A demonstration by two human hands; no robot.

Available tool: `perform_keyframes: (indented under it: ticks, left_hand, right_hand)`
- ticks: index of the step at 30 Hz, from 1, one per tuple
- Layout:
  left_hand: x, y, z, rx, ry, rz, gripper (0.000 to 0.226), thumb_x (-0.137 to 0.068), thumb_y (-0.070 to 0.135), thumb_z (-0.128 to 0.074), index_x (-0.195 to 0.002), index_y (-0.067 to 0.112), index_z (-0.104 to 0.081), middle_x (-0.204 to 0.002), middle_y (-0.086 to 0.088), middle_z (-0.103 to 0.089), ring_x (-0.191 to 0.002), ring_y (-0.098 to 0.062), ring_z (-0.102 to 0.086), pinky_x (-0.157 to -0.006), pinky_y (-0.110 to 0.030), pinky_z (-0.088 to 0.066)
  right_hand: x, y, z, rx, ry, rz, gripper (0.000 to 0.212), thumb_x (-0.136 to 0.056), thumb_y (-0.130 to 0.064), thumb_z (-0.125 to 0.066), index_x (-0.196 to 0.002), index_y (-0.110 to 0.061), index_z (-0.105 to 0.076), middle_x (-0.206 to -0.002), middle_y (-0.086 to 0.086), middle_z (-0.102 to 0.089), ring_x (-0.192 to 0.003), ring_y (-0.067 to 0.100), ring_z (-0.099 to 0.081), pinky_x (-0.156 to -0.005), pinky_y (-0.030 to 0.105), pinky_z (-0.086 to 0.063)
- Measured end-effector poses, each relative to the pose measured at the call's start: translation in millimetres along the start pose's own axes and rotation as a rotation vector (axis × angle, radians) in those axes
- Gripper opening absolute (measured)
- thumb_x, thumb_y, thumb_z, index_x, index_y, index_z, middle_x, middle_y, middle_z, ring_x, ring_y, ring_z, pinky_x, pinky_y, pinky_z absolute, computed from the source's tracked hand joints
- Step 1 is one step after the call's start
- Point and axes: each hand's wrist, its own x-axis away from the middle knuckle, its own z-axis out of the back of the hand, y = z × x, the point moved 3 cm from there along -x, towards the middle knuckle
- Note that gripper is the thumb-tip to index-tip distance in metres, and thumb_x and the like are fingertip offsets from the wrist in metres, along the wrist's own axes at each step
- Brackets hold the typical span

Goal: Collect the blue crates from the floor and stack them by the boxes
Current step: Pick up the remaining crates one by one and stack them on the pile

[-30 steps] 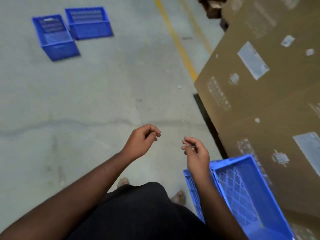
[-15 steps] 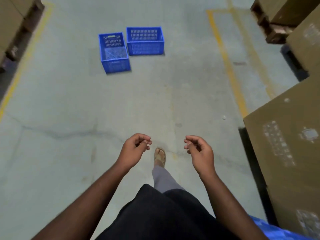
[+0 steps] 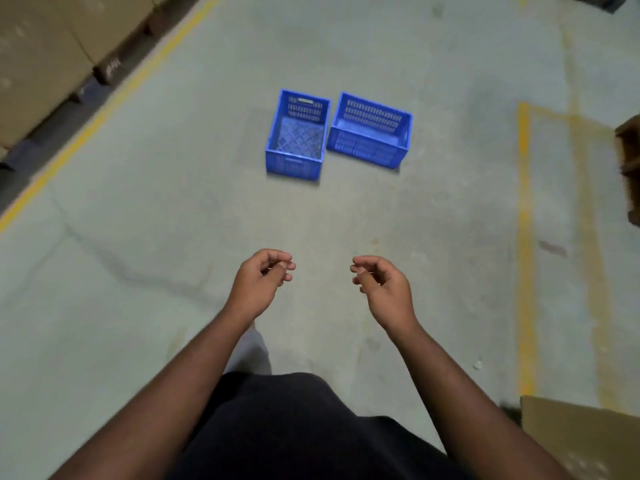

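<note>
Two empty blue crates stand side by side on the concrete floor ahead of me: the left crate with a short end toward me, the right crate turned sideways and tilted slightly. My left hand and my right hand hang in front of my body, well short of the crates. Both have loosely curled fingers and hold nothing.
Stacked cardboard boxes line the far left behind a yellow floor line. A cardboard box corner sits at the lower right, another brown box at the right edge. Yellow floor markings run along the right.
The view has swung left away from the big cardboard boxes and the stacked blue crate beside them. The two floor crates are now centred and nearer. Both hands stay empty.
</note>
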Motion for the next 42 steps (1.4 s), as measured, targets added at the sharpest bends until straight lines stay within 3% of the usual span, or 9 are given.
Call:
perform_keyframes:
  ticks: [5, 9, 15, 23, 32, 35, 39, 42]
  left_hand:
    - [-130, 51, 36, -0.025, 0.04, -0.017, 0.017, -0.098, 0.0, -0.055, -0.103, 0.007, -0.069, -0.101, -0.013, -0.076, -0.081, -0.02, -0.069, -0.079, -0.031, -0.052]
    - [-232, 101, 73, -0.106, 0.021, -0.028, 0.014, -0.096, 0.0, -0.059, -0.103, 0.006, -0.07, -0.1, -0.013, -0.076, -0.078, -0.02, -0.071, -0.071, -0.015, -0.051]
    - [-379, 181, 92, -0.245, -0.108, -0.01, 0.014, -0.096, 0.01, -0.062, -0.101, 0.019, -0.071, -0.098, -0.002, -0.077, -0.084, -0.019, -0.074, -0.077, -0.024, -0.05]
    - [-603, 275, 57, -0.316, -0.233, -0.04, 0.013, -0.095, 0.014, -0.064, -0.106, 0.018, -0.07, -0.101, -0.007, -0.076, -0.092, -0.026, -0.073, -0.083, -0.029, -0.053]
    - [-829, 373, 12, -0.289, -0.185, 0.027, 0.008, -0.096, 0.018, -0.064, -0.099, 0.019, -0.071, -0.098, -0.006, -0.077, -0.081, -0.016, -0.074, -0.075, -0.024, -0.053]
    - [-896, 400, -1, -0.331, -0.254, 0.035, 0.008, -0.096, 0.017, -0.065, -0.099, 0.017, -0.072, -0.099, -0.009, -0.076, -0.082, -0.017, -0.074, -0.073, -0.02, -0.053]
    - [-994, 418, -15, -0.387, -0.337, 0.053, 0.009, -0.095, 0.012, -0.064, -0.1, 0.01, -0.071, -0.101, -0.015, -0.075, -0.083, -0.02, -0.073, -0.07, -0.016, -0.052]
    - [-1072, 423, -27, -0.441, -0.425, 0.061, 0.009, -0.095, 0.012, -0.063, -0.096, 0.016, -0.072, -0.099, -0.012, -0.076, -0.082, -0.02, -0.073, -0.075, -0.025, -0.054]
  right_hand:
    - [-138, -53, -48, -0.047, -0.005, 0.018, 0.02, -0.095, -0.014, -0.063, -0.099, -0.031, -0.073, -0.097, -0.002, -0.077, -0.084, 0.017, -0.073, -0.087, 0.048, -0.056]
    - [-232, -94, -82, -0.086, 0.021, -0.033, 0.021, -0.095, -0.009, -0.064, -0.1, -0.026, -0.074, -0.097, 0.0, -0.077, -0.085, 0.023, -0.074, -0.085, 0.048, -0.057]
    - [-354, -154, -126, -0.187, 0.064, -0.108, 0.025, -0.098, -0.005, -0.058, -0.103, -0.025, -0.072, -0.097, -0.003, -0.078, -0.084, 0.017, -0.073, -0.08, 0.037, -0.057]
    - [-557, -189, -153, -0.238, 0.091, -0.167, 0.022, -0.096, -0.01, -0.063, -0.104, -0.027, -0.074, -0.098, -0.005, -0.078, -0.093, 0.018, -0.073, -0.089, 0.038, -0.059]
    - [-798, -260, -156, -0.171, 0.01, -0.172, 0.021, -0.094, -0.014, -0.068, -0.106, -0.031, -0.072, -0.1, -0.009, -0.076, -0.085, 0.002, -0.068, -0.092, 0.039, -0.057]
    - [-858, -282, -156, -0.196, 0.048, -0.207, 0.018, -0.093, -0.02, -0.07, -0.107, -0.031, -0.072, -0.098, -0.01, -0.076, -0.091, 0.008, -0.071, -0.093, 0.04, -0.058]
    - [-929, -292, -170, -0.241, 0.108, -0.269, 0.019, -0.088, -0.026, -0.075, -0.105, -0.031, -0.072, -0.086, -0.011, -0.074, -0.081, 0.008, -0.069, -0.087, 0.04, -0.058]
    - [-974, -291, -187, -0.23, 0.216, -0.351, 0.022, -0.082, -0.032, -0.072, -0.103, -0.029, -0.073, -0.084, -0.011, -0.073, -0.073, 0.005, -0.066, -0.084, 0.036, -0.055]
